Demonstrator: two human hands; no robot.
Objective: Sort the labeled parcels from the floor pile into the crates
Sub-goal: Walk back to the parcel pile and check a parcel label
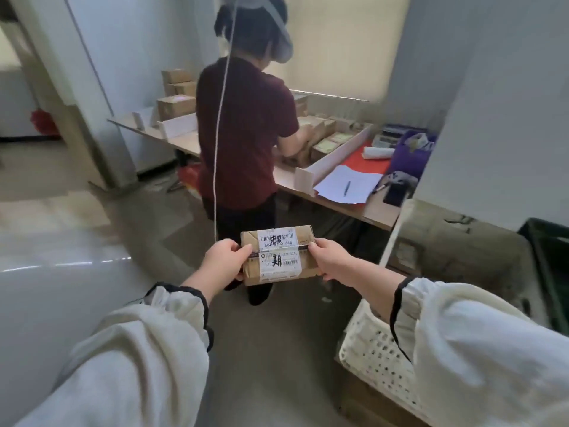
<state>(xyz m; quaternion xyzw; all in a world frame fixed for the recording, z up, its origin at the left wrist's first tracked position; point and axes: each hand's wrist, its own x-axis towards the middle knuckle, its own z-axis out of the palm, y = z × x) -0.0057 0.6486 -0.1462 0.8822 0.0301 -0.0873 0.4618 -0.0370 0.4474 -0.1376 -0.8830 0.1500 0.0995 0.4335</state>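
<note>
One brown cardboard parcel [277,255] is held in the air over the floor [271,349], in the middle of the view and just in front of the wearer. It is flat and oblong. A white label with a printed barcode at its far edge covers most of the top face. Two big black handwritten characters run down the label, and a dark band crosses the parcel's middle from side to side.

Both hands hold it, one at each short end. The left hand [226,261] pinches the left end, its thumb lying on top at the dark band and its fingers curled underneath. The right hand [331,260] grips the right end the same way. Both sleeves are white with dark cuffs.

Two crates show. One white perforated crate [375,349] sits near on the right, under the right forearm. One dark green crate [545,272] is at the right edge, with a large worn cardboard box [455,251] beside it.

Farther off, one second person [243,134] stands with their back turned at a long surface [378,212]. At least three brown boxes [177,97] are stacked at its far left, and more brown parcels lie beyond that person, too crowded to count. A sheaf of white paper [341,177] with one pen [348,188] lies at the surface's right end.
</note>
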